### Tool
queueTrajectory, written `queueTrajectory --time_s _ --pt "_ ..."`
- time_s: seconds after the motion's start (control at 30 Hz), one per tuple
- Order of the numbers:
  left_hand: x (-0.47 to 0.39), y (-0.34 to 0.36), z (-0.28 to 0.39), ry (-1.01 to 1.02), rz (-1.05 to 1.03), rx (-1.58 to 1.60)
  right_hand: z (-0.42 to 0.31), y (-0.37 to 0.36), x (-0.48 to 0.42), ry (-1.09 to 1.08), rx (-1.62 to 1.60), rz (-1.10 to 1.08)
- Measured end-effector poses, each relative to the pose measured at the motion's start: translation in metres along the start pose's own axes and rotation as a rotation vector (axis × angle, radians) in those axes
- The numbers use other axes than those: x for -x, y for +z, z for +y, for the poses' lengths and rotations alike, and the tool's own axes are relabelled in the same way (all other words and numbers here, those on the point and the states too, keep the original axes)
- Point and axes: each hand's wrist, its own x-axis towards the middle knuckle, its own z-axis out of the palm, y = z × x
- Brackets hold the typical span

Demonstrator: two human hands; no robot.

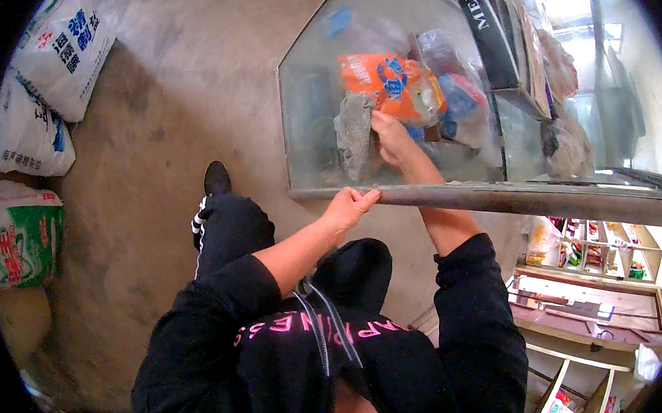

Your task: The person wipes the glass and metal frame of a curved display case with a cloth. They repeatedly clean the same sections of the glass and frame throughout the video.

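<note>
My right hand grips a crumpled grey cloth inside a glass display case. I see it through the glass, with the forearm passing behind the case's metal edge rail. Just beyond those fingers lies an orange plastic package with blue print. Beside it is a blue, red and clear plastic bag. My left hand holds the near end of the rail, thumb and fingers closed on its rim. How far the cloth touches the glass cannot be made out.
Black lettered boxes and clear bags occupy the case's right side. White printed sacks and a green-and-white sack line the concrete floor at left. Shelves of packaged goods stand at lower right.
</note>
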Motion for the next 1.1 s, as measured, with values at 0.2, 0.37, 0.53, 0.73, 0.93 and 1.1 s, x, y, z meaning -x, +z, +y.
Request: queueTrajectory --time_s 0.2,0.37,0.53,0.73,0.93,1.1 --pt "-0.001 0.002 -0.004 0.056 0.041 -0.01 -0.016 0.005 -0.04 -0.115 -0.154 0.075" --pt "-0.004 0.004 -0.004 0.073 0.053 -0.007 0.003 0.009 -0.063 0.035 0.037 0.103" --pt "-0.011 0.001 -0.009 0.093 0.021 -0.004 0.027 -0.022 -0.068 0.167 0.187 -0.117" --pt "-0.002 0.003 -0.005 0.063 0.066 -0.029 0.011 -0.008 -0.057 0.224 0.145 -0.052" --pt "-0.004 0.0 -0.003 0.044 0.04 -0.012 0.022 -0.013 -0.025 0.227 0.282 -0.142" --pt "0.002 -0.002 0.008 0.023 -0.017 -0.057 0.024 -0.021 0.021 0.143 0.677 -0.389"
